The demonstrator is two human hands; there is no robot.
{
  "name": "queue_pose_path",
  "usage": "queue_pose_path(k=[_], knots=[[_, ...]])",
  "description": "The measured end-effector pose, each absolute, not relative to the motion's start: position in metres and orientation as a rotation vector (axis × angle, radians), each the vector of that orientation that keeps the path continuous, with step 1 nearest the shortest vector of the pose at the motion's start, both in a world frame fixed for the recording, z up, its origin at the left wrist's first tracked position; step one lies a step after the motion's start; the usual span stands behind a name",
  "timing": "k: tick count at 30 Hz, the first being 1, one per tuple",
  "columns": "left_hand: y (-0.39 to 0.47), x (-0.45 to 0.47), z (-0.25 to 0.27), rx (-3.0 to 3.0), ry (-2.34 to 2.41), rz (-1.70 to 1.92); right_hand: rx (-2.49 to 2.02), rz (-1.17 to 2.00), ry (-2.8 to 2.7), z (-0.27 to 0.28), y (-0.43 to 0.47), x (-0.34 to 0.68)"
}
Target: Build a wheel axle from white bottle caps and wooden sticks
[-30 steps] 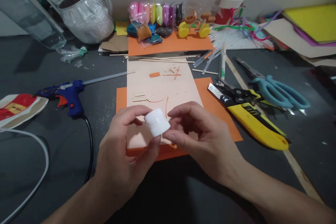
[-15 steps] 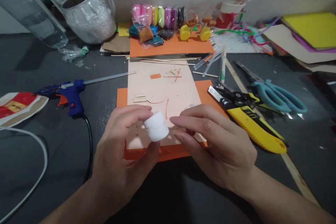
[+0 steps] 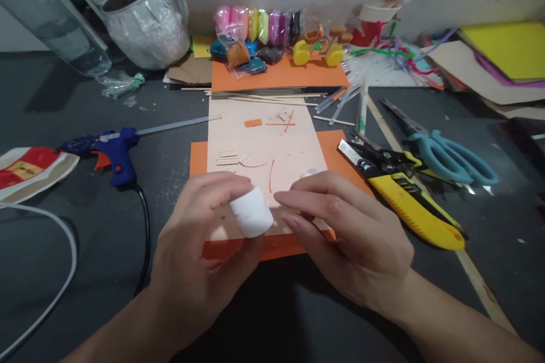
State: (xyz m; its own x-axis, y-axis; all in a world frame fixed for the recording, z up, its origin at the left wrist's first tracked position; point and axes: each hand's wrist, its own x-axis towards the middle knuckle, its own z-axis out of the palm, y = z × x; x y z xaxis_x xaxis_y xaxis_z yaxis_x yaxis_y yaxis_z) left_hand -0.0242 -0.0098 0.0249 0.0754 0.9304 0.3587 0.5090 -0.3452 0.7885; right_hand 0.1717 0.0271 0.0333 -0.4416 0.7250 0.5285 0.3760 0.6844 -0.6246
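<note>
My left hand (image 3: 200,227) grips a small white cylinder (image 3: 252,212) between its thumb and fingers, above the pale sheet (image 3: 255,142). The cylinder is tilted and a faint line runs across its side. Just to the right, my right hand (image 3: 349,227) is bent with its fingertips apart, near the cylinder but not touching it. I see nothing between its fingers. Behind its knuckles a white rounded thing (image 3: 310,172) is partly hidden. On the sheet lie short pale sticks (image 3: 227,157), thin orange strips (image 3: 271,176) and an orange scrap (image 3: 253,123).
A blue glue gun (image 3: 114,153) lies left with its cord. To the right are a yellow utility knife (image 3: 415,210), pliers (image 3: 383,154) and blue-handled scissors (image 3: 451,159). Wrapped clay packs (image 3: 259,28), a metal pot (image 3: 145,28) and a red-white cup (image 3: 370,20) stand behind.
The white cylinder has turned in my left hand, so its side now faces up more and its lower end has dipped. The right hand has barely moved.
</note>
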Motion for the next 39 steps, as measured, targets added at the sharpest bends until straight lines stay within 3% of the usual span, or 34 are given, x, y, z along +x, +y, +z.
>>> queue_pose_path(k=[39], knots=[[-0.0088,-0.0249,0.0277,2.123,1.444,1.202,-0.792,0.509,-2.147,0.0321,0.0224,0.1701]])
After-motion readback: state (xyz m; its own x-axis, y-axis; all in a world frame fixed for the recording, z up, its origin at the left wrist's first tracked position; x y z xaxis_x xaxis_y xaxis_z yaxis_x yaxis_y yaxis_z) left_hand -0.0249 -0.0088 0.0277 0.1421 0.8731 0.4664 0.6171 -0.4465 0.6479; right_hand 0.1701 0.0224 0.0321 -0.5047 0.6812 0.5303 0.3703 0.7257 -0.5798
